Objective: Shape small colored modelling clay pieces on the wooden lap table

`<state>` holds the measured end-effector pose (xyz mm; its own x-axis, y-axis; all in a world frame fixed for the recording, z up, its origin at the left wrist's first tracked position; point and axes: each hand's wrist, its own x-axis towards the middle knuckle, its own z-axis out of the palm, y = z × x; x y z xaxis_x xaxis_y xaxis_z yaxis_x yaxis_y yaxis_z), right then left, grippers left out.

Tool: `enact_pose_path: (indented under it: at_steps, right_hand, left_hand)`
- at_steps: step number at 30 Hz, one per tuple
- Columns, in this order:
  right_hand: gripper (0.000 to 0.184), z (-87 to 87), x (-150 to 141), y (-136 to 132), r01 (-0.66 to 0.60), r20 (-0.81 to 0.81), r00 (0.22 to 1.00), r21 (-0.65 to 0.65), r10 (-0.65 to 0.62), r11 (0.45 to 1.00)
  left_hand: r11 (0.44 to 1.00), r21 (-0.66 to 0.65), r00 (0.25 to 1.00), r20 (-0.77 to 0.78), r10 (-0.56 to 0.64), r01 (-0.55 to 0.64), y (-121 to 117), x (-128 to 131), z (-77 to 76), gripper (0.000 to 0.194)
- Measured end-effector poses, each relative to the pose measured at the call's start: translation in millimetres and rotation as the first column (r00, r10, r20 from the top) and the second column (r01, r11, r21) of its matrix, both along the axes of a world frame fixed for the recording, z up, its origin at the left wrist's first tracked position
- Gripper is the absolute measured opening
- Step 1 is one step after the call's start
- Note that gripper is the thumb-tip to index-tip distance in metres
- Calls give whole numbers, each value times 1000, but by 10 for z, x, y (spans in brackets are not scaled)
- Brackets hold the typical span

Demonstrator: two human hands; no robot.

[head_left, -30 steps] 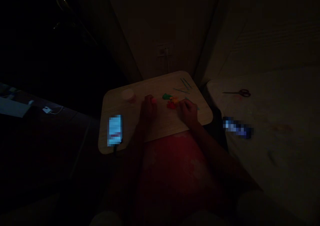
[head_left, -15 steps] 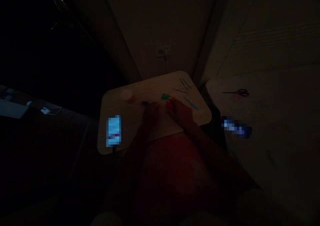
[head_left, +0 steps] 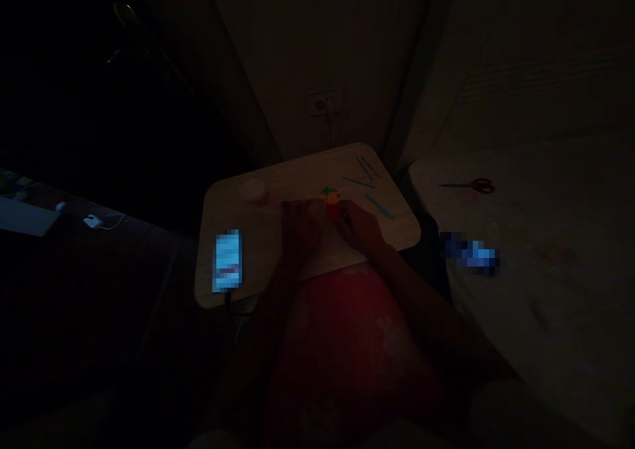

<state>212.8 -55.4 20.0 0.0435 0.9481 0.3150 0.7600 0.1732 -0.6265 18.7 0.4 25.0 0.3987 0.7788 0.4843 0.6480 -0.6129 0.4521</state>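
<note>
The light is very dim. Near the middle of a small wooden table (head_left: 262, 250) lies a small clay-like figure (head_left: 332, 208), red below, orange in the middle and green on top. My right hand (head_left: 361, 226) comes at it from the right, its curled fingers gripping the red part. On the left, my left hand (head_left: 300, 225) is close to the orange part with its fingers drawn together, dark and blurred. Whatever those fingers may hold is hidden. Just beyond my right hand lies a blue modelling tool (head_left: 380, 206).
Several thin blue sticks (head_left: 366, 168) lie at the table's back right. A pale round tub (head_left: 254, 190) stands at the back left, and a lit phone (head_left: 227, 260) with a cable at the front left. Scissors (head_left: 471, 186) rest on the pale surface to the right.
My left hand has turned and moved in over the dark lump beside it. More orange now shows between the red and green parts. My right hand has barely moved.
</note>
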Motion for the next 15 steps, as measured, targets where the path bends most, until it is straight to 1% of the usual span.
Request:
enact_pose_path:
  at_steps: [1, 3, 6, 9, 11, 13, 15]
  right_hand:
    - [41, -16, 6, -6, -35, -10, 999, 11, 35, 999]
    - [42, -37, 8, -11, -66, -6, 998, 18, 66, 998]
    - [39, -48, -2, -4, -104, 9, 995, 37, 103, 994]
    - [38, -58, 6, 1, -208, -35, 977, 85, 212, 974]
    - [40, -65, 31, 0, -239, -126, 960, 102, 250, 966]
    - [44, -65, 60, -3, -216, -240, 942, 95, 233, 972]
    - [45, -53, 77, 0, -155, -293, 940, 82, 172, 985]
  left_hand:
    - [999, 10, 999, 28, -42, 42, -21, -9, 10, 42]
    - [992, 7, 988, 82, -128, 128, -45, -12, 11, 36]
    - [981, -58, 978, 106, -180, 187, -36, 34, -24, 32]
    - [969, -138, 977, 87, -194, 205, -8, 117, -55, 25]
    - [962, -177, 972, 142, -186, 210, -1, 159, -55, 22]
    - [953, -216, 959, 236, -159, 212, -8, 167, -37, 21]
    - [943, -251, 941, 311, -136, 219, -28, 144, -13, 19]
